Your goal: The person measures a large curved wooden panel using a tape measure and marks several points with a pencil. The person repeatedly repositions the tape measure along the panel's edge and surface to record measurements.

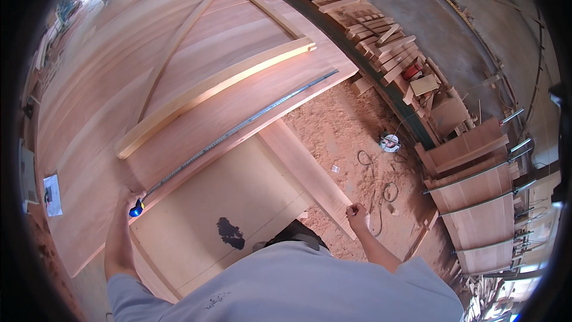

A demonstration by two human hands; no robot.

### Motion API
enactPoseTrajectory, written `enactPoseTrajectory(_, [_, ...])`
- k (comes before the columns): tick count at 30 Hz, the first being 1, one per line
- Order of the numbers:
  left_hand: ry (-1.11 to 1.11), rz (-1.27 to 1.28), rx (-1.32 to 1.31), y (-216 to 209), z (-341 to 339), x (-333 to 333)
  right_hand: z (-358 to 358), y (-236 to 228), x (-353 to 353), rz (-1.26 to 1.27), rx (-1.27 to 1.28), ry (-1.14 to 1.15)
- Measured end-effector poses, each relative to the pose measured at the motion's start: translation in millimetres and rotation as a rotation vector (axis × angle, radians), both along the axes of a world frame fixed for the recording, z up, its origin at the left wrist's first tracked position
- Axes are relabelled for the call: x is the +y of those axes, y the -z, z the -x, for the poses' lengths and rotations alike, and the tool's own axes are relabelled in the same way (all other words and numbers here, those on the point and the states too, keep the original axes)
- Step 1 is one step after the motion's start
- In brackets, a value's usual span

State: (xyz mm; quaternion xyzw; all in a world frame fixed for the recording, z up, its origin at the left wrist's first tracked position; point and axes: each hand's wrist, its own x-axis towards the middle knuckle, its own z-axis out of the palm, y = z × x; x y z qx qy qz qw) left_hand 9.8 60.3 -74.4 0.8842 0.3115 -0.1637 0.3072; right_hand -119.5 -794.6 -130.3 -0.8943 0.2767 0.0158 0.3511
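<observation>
My left hand (131, 195) is at the near left edge of a large reddish wood panel (89, 161), closed on a blue-and-yellow tape measure (137, 208). Its drawn-out blade (238, 128) runs along the panel's near edge, up to the far right corner. A wooden frame (214, 77) of long strips lies on the panel, just beyond the blade. On the right, my right hand (357, 217) is held with curled fingers by the end of a long plank (310, 173). Whatever it may hold is too small to make out.
A pale board with a dark stain (231, 234) lies in front of me. Sawdust covers the floor (333, 125) at right, where a cable and a round white-and-dark object (389, 142) lie. Beyond are stacked offcuts (381, 42) and clamped panels (476, 209). Paper (52, 195) rests far left.
</observation>
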Motion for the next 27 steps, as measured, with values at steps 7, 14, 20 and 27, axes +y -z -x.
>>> enactPoseTrajectory(7, [-0.026, 0.036, -0.004, 7, -2, -8, -92, -10, 31, -0.093, -0.078, -0.044])
enactPoseTrajectory(14, [-0.055, 0.179, -0.058, -2, 5, -9, -281, -64, 93, 0.243, -0.434, -0.403])
enactPoseTrajectory(20, [-0.012, 0.124, -0.040, 0, 15, 3, -445, -73, 121, 0.434, -0.701, -0.600])
enactPoseTrajectory(27, [-0.069, 0.098, 0.164, -11, 9, 2, -534, -23, 35, 0.634, -0.735, -0.450])
